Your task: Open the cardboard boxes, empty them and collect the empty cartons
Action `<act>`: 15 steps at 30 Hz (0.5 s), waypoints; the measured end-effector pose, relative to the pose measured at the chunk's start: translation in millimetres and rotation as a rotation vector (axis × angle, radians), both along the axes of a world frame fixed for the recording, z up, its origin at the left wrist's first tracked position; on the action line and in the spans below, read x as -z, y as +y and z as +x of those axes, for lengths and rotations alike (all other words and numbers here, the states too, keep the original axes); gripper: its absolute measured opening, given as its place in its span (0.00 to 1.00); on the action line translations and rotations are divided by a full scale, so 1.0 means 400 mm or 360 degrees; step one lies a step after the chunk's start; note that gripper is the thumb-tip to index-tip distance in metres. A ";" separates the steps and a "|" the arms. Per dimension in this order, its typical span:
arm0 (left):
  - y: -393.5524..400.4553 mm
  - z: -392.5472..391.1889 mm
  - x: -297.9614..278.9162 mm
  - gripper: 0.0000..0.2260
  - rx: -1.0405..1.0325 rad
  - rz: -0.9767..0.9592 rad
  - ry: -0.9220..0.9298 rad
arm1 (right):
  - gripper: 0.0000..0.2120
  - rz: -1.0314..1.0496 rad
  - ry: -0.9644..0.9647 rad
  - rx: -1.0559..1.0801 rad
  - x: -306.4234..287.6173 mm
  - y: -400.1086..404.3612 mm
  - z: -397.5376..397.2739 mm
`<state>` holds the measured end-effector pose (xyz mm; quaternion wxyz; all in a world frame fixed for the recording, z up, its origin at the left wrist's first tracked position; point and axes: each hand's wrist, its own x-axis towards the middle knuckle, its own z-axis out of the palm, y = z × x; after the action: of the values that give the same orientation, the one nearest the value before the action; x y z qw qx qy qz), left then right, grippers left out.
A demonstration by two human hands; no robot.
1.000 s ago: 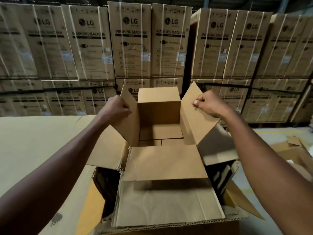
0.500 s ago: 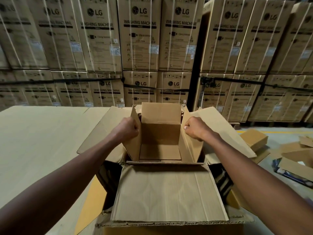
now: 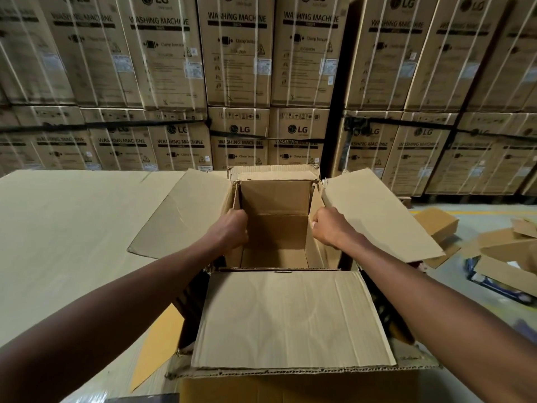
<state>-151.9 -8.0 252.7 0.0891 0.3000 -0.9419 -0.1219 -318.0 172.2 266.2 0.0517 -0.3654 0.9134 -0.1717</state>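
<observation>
An empty brown carton point(image 3: 276, 228) stands open-topped inside a larger cardboard box point(image 3: 290, 318) right in front of me. My left hand point(image 3: 232, 228) is closed on the carton's left side flap. My right hand point(image 3: 327, 228) grips the right side flap. The carton's bare floor shows between my fists. The big box's near flap lies flat toward me, and its left flap point(image 3: 180, 216) and right flap point(image 3: 377, 216) spread outward. Dark contents show in the gaps at the big box's sides.
A broad flat cardboard sheet point(image 3: 72, 242) covers the surface to my left. Stacked washing-machine boxes point(image 3: 238, 59) wall off the back. On the floor to the right lie a small closed carton point(image 3: 436, 225) and loose cardboard pieces point(image 3: 505, 251).
Both hands have lowered the carton from above the big box down into it, drawing the side flaps closer together. My view has tilted so the outer flaps now spread wide.
</observation>
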 end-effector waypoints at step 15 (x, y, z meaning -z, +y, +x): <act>0.003 -0.015 0.030 0.02 0.0042 -0.0161 -0.0176 | 0.02 0.0162 0.0201 -0.0096 0.044 -0.032 0.017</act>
<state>-158.0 -6.9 240.8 0.0504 0.2890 -0.9542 -0.0586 -311.4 159.6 248.7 0.0176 -0.3998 0.9110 -0.1002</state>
